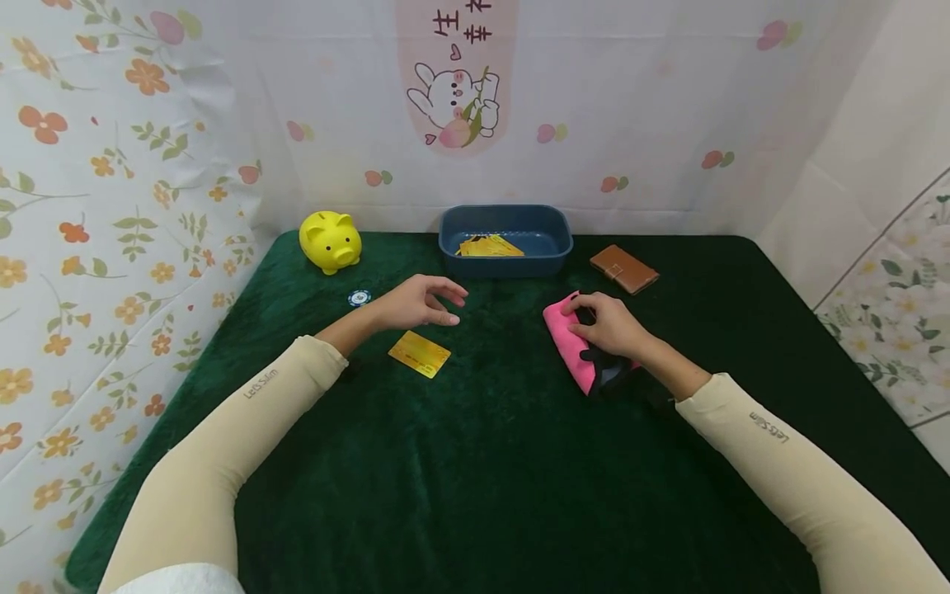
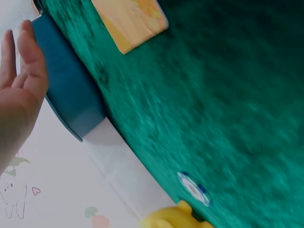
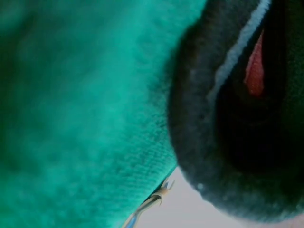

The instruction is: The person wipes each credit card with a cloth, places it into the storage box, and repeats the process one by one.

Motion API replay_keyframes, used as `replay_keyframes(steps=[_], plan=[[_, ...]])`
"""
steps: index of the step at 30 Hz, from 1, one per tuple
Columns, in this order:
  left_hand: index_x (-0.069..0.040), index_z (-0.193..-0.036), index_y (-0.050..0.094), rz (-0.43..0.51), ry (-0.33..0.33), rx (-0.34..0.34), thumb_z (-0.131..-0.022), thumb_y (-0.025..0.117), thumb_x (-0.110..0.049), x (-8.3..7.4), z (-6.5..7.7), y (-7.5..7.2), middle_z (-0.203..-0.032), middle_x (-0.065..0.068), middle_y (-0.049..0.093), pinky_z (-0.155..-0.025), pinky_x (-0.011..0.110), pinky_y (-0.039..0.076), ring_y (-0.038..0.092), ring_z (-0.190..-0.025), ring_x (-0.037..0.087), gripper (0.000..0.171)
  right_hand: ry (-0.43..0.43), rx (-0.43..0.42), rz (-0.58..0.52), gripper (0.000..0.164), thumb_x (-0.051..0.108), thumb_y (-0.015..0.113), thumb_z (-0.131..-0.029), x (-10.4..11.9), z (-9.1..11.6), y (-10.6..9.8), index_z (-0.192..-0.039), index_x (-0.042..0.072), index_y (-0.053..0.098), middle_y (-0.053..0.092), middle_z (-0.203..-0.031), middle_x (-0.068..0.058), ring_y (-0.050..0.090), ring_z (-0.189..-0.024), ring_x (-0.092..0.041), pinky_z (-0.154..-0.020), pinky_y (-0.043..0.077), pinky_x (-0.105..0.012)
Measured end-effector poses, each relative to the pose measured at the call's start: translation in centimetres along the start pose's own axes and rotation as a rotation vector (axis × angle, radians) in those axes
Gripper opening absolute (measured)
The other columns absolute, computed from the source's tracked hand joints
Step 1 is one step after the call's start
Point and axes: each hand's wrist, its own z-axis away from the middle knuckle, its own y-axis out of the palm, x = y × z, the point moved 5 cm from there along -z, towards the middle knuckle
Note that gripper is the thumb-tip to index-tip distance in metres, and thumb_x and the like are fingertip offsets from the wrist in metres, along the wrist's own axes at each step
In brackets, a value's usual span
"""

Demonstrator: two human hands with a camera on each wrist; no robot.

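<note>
My right hand [image 1: 610, 327] pinches a soft pink-and-black cloth item [image 1: 568, 345] over the right half of the table. Up close in the right wrist view, its dark fuzzy fabric [image 3: 194, 109] curls round a gap with a bit of pink inside; what kind of thing it is cannot be told. With fingers loosely bent and nothing in them, my left hand [image 1: 417, 304] hovers above the table. Just below it lies a yellow card [image 1: 420, 354], flat on the cloth. A blue-and-white poker chip [image 1: 359, 298] lies to the left of that hand.
At the back stands a blue bin [image 1: 545, 266] with several yellow cards [image 1: 490, 246] inside. A yellow piggy bank [image 1: 330, 242] is at the back left. The brown wallet [image 1: 624, 269] lies right of the bin. Green velvety cloth [image 1: 445, 478] covers the table.
</note>
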Motion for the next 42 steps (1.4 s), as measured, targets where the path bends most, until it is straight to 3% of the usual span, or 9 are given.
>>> replay_keyframes(steps=[9,15,21,25,31,42], plan=[[0.001,-0.140,0.050,-0.089,0.023,0.115,-0.093,0.071,-0.012,1.1,2.0,-0.5,-0.134,0.019,0.056,-0.095,0.044,0.051,0.065,-0.106,0.027,0.054,0.006,0.007,0.000,0.028,0.010,0.065,-0.095,-0.1,-0.2,0.0,-0.124,0.010,0.064,0.053,-0.134,-0.022,0.049,-0.116,-0.036,-0.102,0.038,-0.057],[0.000,-0.141,0.049,-0.144,0.023,0.153,-0.091,0.073,-0.012,2.2,3.1,-1.4,-0.131,0.018,0.057,-0.092,0.043,0.052,0.065,-0.102,0.025,0.056,0.012,0.018,-0.004,0.029,0.012,0.065,-0.096,-0.2,-0.1,-0.1,-0.125,0.011,0.064,0.053,-0.134,-0.022,0.049,-0.114,-0.036,-0.100,0.038,-0.057],[-0.004,-0.140,0.051,-0.230,-0.019,0.174,-0.089,0.076,-0.016,3.3,4.0,-2.1,-0.129,0.014,0.058,-0.087,0.040,0.053,0.063,-0.100,0.023,0.058,0.018,0.009,0.000,0.029,0.011,0.066,-0.095,-0.3,-0.2,-0.2,-0.124,0.011,0.064,0.053,-0.133,-0.021,0.049,-0.113,-0.035,-0.099,0.039,-0.056],[-0.003,-0.141,0.050,-0.236,-0.038,0.212,-0.087,0.078,-0.018,3.8,4.7,-2.1,-0.131,0.016,0.056,-0.086,0.040,0.053,0.062,-0.101,0.025,0.062,0.022,0.004,0.005,0.028,0.010,0.067,-0.094,-0.3,-0.3,-0.1,-0.123,0.010,0.065,0.055,-0.131,-0.021,0.050,-0.112,-0.034,-0.100,0.039,-0.055],[-0.003,-0.140,0.051,-0.267,-0.048,0.199,-0.084,0.081,-0.019,4.5,5.3,-1.9,-0.131,0.015,0.055,-0.087,0.042,0.052,0.059,-0.105,0.028,0.066,0.023,-0.006,0.009,0.028,0.009,0.068,-0.093,-0.2,-0.3,-0.1,-0.121,0.010,0.066,0.055,-0.133,-0.021,0.050,-0.115,-0.034,-0.102,0.039,-0.055],[-0.005,-0.135,0.057,-0.379,-0.068,0.132,-0.082,0.083,-0.018,5.6,5.3,-1.7,-0.128,0.012,0.054,-0.084,0.039,0.051,0.058,-0.101,0.022,0.061,0.022,-0.002,0.027,0.028,0.011,0.068,-0.094,-0.2,-0.4,0.0,-0.122,0.010,0.066,0.056,-0.131,-0.020,0.051,-0.114,-0.034,-0.102,0.039,-0.056]])
